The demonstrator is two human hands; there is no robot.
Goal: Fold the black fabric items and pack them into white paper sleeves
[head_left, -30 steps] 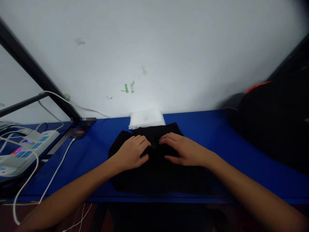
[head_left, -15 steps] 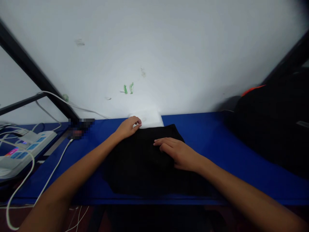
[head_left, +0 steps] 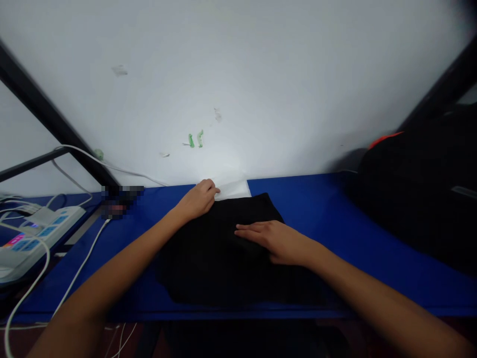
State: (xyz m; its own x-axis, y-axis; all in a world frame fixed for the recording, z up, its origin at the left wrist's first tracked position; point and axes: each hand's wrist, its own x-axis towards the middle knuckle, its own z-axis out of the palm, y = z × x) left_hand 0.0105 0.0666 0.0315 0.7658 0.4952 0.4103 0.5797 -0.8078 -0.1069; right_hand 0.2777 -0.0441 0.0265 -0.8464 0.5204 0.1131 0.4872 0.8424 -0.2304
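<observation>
A black piece of cloth [head_left: 219, 263] lies on the blue tabletop in front of me, reaching its front edge. At the cloth's far left corner is my left hand [head_left: 201, 198], its fingers curled closed on the fabric edge. My right hand [head_left: 276, 239] rests on the right part of the cloth, fingers stretched out and pointing left, with nothing in its grasp. Behind the cloth, against the wall, lies a white sheet or packet [head_left: 234, 190], partly covered by the cloth and my left hand.
On the left stands a white power strip [head_left: 40, 236] with several cables plugged in. A white cord [head_left: 84, 263] runs to a blurred-out dark device [head_left: 121, 204]. A large black bag-like bulk [head_left: 417, 194] with an orange edge fills the right. Blue tabletop [head_left: 313, 204] shows between.
My left hand has curled its fingers more tightly at the cloth's corner. The right hand's fingers have straightened and flattened on the cloth. The view has shifted slightly.
</observation>
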